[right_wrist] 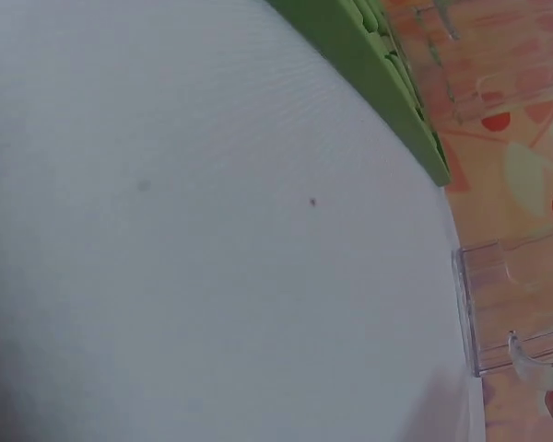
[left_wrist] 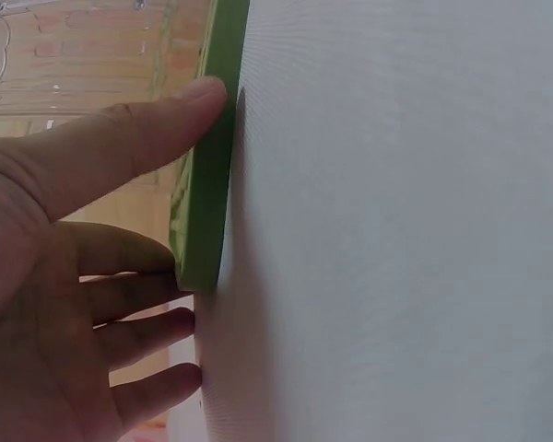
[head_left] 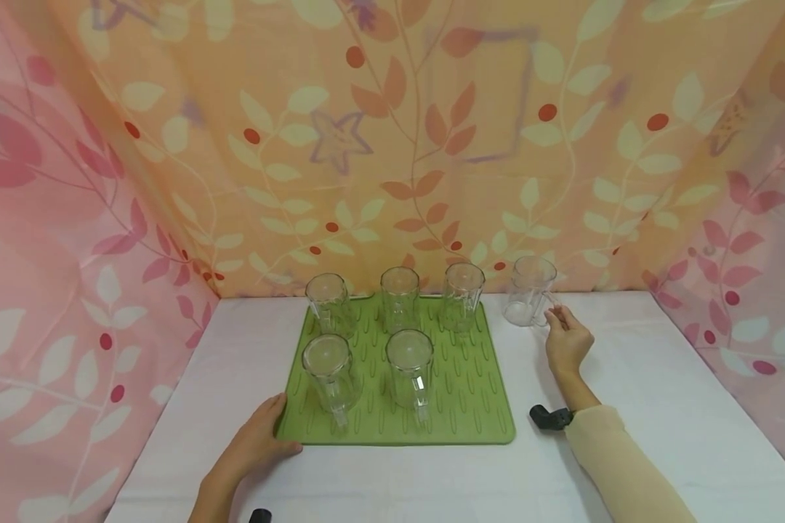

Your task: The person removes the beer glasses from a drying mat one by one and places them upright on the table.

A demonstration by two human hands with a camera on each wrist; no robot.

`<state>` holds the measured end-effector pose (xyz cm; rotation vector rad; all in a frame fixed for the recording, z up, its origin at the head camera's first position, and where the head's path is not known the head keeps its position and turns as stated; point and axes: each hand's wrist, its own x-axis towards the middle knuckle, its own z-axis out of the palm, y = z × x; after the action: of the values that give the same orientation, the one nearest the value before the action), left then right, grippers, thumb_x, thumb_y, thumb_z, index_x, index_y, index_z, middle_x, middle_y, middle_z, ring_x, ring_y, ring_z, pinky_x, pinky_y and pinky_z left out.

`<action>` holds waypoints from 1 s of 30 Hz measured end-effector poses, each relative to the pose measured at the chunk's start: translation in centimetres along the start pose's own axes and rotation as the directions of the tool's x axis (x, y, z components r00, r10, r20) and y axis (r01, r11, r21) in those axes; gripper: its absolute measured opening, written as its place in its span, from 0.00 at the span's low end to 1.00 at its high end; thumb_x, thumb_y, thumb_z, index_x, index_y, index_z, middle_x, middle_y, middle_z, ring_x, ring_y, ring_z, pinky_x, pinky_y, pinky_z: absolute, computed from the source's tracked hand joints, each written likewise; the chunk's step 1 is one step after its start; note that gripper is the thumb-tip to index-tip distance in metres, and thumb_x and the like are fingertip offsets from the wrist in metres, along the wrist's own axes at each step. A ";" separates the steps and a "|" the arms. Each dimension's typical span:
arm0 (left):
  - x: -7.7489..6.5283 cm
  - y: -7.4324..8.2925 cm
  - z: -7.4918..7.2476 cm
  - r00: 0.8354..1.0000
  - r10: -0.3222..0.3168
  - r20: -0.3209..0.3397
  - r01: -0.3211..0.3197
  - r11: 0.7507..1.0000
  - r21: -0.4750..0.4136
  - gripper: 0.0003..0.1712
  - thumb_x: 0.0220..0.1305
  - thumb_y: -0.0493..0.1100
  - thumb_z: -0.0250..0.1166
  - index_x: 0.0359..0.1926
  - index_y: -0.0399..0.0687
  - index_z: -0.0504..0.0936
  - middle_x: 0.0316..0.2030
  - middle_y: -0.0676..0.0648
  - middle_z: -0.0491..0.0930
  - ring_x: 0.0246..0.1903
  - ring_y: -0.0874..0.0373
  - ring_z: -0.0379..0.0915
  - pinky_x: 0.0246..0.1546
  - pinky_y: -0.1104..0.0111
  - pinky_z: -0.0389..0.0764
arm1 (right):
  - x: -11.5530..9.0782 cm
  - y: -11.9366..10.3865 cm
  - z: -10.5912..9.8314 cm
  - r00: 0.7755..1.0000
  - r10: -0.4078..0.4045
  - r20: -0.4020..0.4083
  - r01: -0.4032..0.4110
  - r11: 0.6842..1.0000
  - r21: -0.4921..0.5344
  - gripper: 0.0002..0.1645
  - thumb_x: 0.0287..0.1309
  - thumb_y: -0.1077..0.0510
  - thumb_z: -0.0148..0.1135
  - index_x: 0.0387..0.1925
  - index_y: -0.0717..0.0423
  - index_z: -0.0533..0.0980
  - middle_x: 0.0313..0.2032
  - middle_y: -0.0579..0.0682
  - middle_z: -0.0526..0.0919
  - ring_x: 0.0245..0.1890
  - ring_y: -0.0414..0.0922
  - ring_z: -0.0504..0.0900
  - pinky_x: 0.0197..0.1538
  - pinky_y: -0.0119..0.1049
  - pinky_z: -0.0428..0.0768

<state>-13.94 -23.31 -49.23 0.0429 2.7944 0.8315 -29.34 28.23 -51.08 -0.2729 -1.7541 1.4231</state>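
Observation:
My right hand point(head_left: 568, 340) pinches the handle of a clear glass mug point(head_left: 530, 290), which stands upright on the white table to the right of the mat. In the right wrist view that mug point(right_wrist: 521, 299) shows at the right edge, with fingertips at its handle. A green ridged drying mat point(head_left: 458, 414) lies in the middle, bearing several glass mugs that look upside down. My left hand point(head_left: 258, 439) rests at the mat's front left corner. In the left wrist view its thumb point(left_wrist: 180, 115) touches the front edge while the other fingers extend along the left side.
The mugs on the mat form a back row, with its middle mug point(head_left: 400, 299), and a front pair, a left mug point(head_left: 330, 374) and a right mug point(head_left: 410, 370). A patterned curtain point(head_left: 392, 145) closes off the back and both sides of the white table point(head_left: 392, 483).

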 end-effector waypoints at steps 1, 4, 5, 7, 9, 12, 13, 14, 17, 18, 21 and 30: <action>0.1 0.0 0.0 1.000 -0.005 0.000 0.005 1.000 0.008 0.61 0.43 0.48 0.79 0.70 0.26 0.56 0.69 0.26 0.59 0.68 0.28 0.54 0.66 0.38 0.61 | 0.0 0.0 0.0 1.000 -0.007 0.005 0.007 1.000 -0.002 0.14 0.54 0.73 0.66 0.42 0.79 0.80 0.37 0.76 0.82 0.26 0.15 0.76 0.34 0.07 0.74; 0.3 0.0 -0.1 1.000 -0.008 -0.003 0.008 1.000 0.007 0.61 0.42 0.48 0.79 0.70 0.25 0.56 0.69 0.26 0.58 0.68 0.28 0.54 0.67 0.38 0.60 | 0.0 0.1 -0.2 1.000 -0.024 0.017 0.024 1.000 -0.015 0.12 0.53 0.73 0.67 0.40 0.78 0.81 0.35 0.75 0.83 0.26 0.16 0.77 0.33 0.07 0.73; 0.4 0.0 -0.1 1.000 -0.009 -0.003 0.009 1.000 0.002 0.61 0.42 0.48 0.79 0.70 0.26 0.56 0.69 0.26 0.58 0.68 0.28 0.54 0.67 0.38 0.60 | 0.0 0.1 -0.2 0.999 -0.028 0.021 0.028 0.999 -0.017 0.12 0.53 0.73 0.67 0.40 0.78 0.81 0.35 0.75 0.83 0.25 0.16 0.77 0.33 0.07 0.73; 0.5 0.0 -0.2 1.000 -0.008 -0.003 0.008 1.000 -0.006 0.61 0.42 0.48 0.80 0.70 0.26 0.56 0.69 0.26 0.58 0.68 0.28 0.54 0.67 0.38 0.60 | 0.1 0.2 -0.3 0.999 -0.028 0.028 0.028 0.999 -0.016 0.12 0.52 0.73 0.67 0.39 0.78 0.81 0.35 0.75 0.83 0.25 0.16 0.77 0.33 0.07 0.73; 0.5 0.0 -0.3 1.000 -0.009 -0.002 0.009 1.000 -0.010 0.61 0.42 0.48 0.80 0.70 0.26 0.56 0.69 0.26 0.58 0.68 0.28 0.54 0.67 0.38 0.60 | 0.1 0.3 -0.3 0.999 -0.026 0.038 0.027 0.999 -0.018 0.12 0.52 0.73 0.67 0.40 0.78 0.81 0.35 0.75 0.83 0.25 0.16 0.77 0.33 0.07 0.73; 0.5 0.0 -0.4 1.000 -0.011 0.002 0.011 1.000 -0.011 0.61 0.42 0.48 0.79 0.70 0.26 0.56 0.69 0.26 0.58 0.68 0.28 0.54 0.67 0.38 0.60 | 0.0 0.1 -0.5 0.998 -0.018 0.068 0.022 0.998 -0.052 0.13 0.52 0.72 0.67 0.41 0.78 0.81 0.35 0.75 0.83 0.25 0.15 0.76 0.33 0.07 0.73; 0.5 0.0 -0.4 1.000 -0.014 0.004 0.014 1.000 -0.013 0.61 0.42 0.48 0.79 0.70 0.26 0.56 0.69 0.26 0.58 0.68 0.28 0.54 0.67 0.38 0.59 | 0.0 -0.1 -0.6 0.997 -0.013 0.080 0.020 0.996 -0.084 0.13 0.53 0.71 0.68 0.41 0.77 0.81 0.36 0.74 0.84 0.25 0.16 0.76 0.33 0.07 0.73; 0.5 0.0 -0.4 1.000 -0.015 0.005 0.015 1.000 -0.012 0.60 0.42 0.48 0.79 0.70 0.26 0.57 0.69 0.26 0.58 0.68 0.28 0.54 0.67 0.38 0.59 | -0.1 -0.2 -0.8 0.996 -0.008 0.088 0.019 0.992 -0.123 0.14 0.52 0.70 0.68 0.42 0.76 0.81 0.36 0.73 0.84 0.26 0.19 0.79 0.33 0.06 0.72; 0.5 -0.1 -0.3 1.000 -0.014 0.003 0.014 1.000 -0.008 0.60 0.42 0.48 0.79 0.70 0.26 0.57 0.69 0.26 0.59 0.68 0.28 0.54 0.67 0.38 0.60 | -0.4 -1.1 -1.3 0.993 0.016 0.116 0.014 0.968 -0.250 0.20 0.53 0.65 0.70 0.47 0.73 0.80 0.41 0.71 0.84 0.35 0.38 0.88 0.38 0.10 0.76; 0.5 -0.1 -0.3 1.000 -0.016 0.002 0.016 1.000 -0.009 0.60 0.43 0.49 0.79 0.70 0.26 0.58 0.69 0.26 0.59 0.68 0.28 0.54 0.67 0.38 0.60 | -0.5 -1.4 -1.6 0.992 0.021 0.123 0.015 0.959 -0.282 0.22 0.53 0.64 0.71 0.49 0.73 0.79 0.43 0.71 0.84 0.39 0.46 0.89 0.41 0.15 0.79; 0.5 0.0 -0.4 1.000 -0.018 -0.004 0.018 1.000 0.001 0.60 0.42 0.49 0.79 0.70 0.27 0.58 0.69 0.26 0.59 0.68 0.28 0.55 0.66 0.38 0.60 | -0.8 -2.2 -2.3 0.988 0.014 0.152 0.040 0.936 -0.349 0.28 0.54 0.62 0.70 0.54 0.75 0.75 0.48 0.71 0.82 0.49 0.63 0.83 0.52 0.36 0.83; 0.7 0.0 -0.5 1.000 -0.019 -0.005 0.019 1.000 0.019 0.60 0.41 0.50 0.80 0.69 0.27 0.59 0.68 0.26 0.61 0.67 0.27 0.57 0.64 0.37 0.63 | -2.4 -5.1 -4.2 0.968 -0.076 0.239 0.161 0.918 -0.362 0.25 0.54 0.62 0.70 0.51 0.74 0.78 0.45 0.69 0.84 0.42 0.56 0.87 0.39 0.07 0.72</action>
<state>-14.70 -23.54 -48.92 0.0170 2.8028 0.8023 -23.19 28.01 -47.64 -0.2112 -2.1910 1.0491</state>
